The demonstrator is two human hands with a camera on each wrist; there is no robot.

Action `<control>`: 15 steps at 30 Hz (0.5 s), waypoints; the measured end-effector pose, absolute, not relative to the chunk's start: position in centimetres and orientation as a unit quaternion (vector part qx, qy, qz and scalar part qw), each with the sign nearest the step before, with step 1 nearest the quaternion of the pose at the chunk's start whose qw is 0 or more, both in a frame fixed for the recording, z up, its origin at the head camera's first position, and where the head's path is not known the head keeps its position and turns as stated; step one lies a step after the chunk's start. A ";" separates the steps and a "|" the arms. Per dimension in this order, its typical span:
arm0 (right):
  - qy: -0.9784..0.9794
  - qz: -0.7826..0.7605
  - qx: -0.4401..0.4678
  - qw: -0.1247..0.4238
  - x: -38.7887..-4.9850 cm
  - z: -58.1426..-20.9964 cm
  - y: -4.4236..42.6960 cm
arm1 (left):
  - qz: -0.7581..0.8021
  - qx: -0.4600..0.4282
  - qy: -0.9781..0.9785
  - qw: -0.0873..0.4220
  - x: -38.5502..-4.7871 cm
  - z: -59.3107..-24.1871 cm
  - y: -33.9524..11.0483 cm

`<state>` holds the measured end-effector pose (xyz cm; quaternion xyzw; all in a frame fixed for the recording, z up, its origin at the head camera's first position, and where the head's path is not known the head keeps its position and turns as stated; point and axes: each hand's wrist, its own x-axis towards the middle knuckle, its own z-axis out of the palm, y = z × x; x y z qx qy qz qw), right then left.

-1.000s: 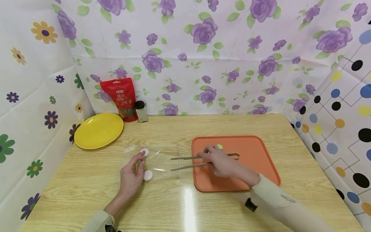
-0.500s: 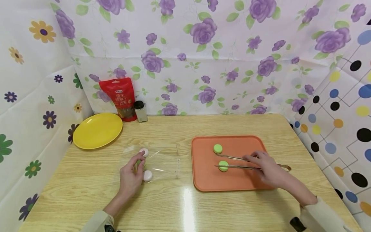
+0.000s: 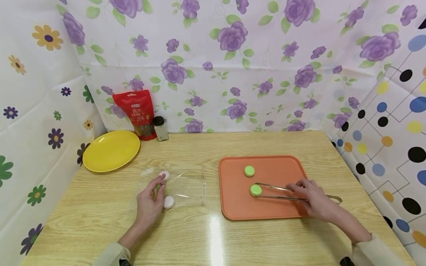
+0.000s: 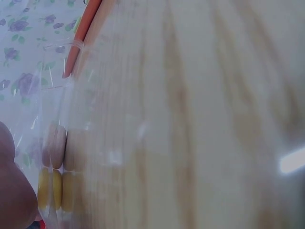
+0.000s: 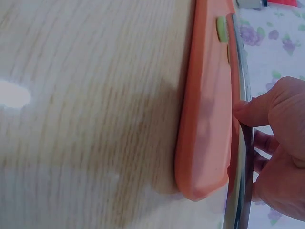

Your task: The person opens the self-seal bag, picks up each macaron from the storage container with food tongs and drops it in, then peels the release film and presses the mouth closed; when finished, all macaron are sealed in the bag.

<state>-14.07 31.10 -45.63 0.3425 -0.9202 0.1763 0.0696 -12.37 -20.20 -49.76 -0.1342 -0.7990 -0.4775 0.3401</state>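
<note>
My left hand grips a clear plastic bag lying on the table, fingers and thumb around the macarons inside. Within the bag are a pale pink macaron, another pink macaron, and a greenish one partly hidden by the fingers. In the left wrist view a pink macaron sits beside a yellow-looking macaron. My right hand holds metal tongs over the orange tray. Their tips lie on either side of a green macaron. A second green macaron rests farther back.
A yellow plate stands at the back left. Beside it are a red pouch and a black-capped jar. Patterned cloth walls enclose the table at the back and sides.
My right hand has drawn the tongs back from the bag's mouth to the tray, and their tips now flank the nearer green macaron. My left hand has stayed at the bag.
</note>
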 end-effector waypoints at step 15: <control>-0.901 0.182 0.376 0.115 -14.4 -47.2 30.9 | -0.484 -0.130 -0.797 0.336 -12.5 -49.9 -20.3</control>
